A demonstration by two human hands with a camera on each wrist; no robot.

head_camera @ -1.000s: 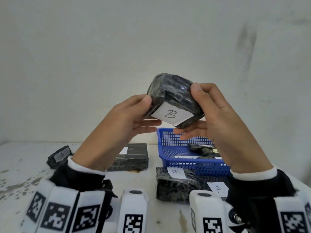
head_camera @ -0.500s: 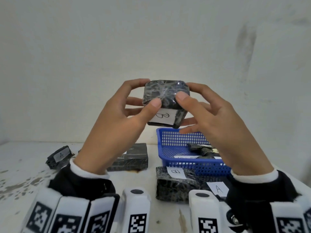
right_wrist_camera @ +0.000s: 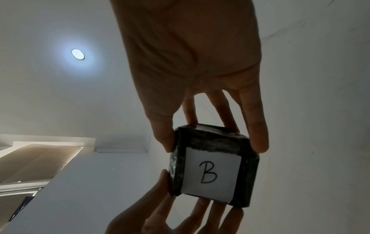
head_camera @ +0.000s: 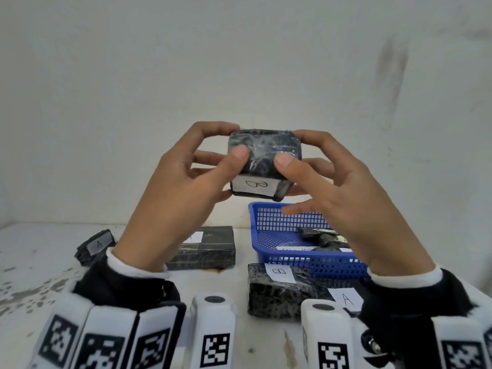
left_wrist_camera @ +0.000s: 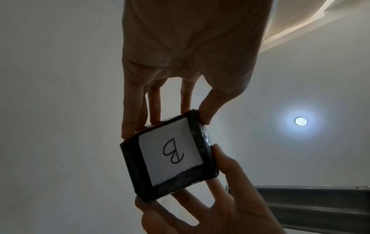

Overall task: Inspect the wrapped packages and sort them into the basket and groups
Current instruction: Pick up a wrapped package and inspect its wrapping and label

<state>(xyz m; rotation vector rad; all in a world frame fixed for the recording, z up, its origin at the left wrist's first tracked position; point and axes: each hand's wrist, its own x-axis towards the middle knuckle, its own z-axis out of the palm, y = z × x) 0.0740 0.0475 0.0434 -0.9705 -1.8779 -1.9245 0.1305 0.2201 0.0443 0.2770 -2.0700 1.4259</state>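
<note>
On the white table (head_camera: 127,286) a blue basket (head_camera: 269,222) sits far right with a dark bundle inside. Above it, left hand (head_camera: 170,198) and right hand (head_camera: 354,209) pinch a black wrapped package (head_camera: 266,153) between thumbs and curled fingers (head_camera: 213,129), its B label (head_camera: 253,185) facing down.

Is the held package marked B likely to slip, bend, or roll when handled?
The package marked B probably slips a little: its film wrap is glossy. It looks stiff, keeping square edges between left hand and right hand. Blocky, so unlikely to roll.
</note>
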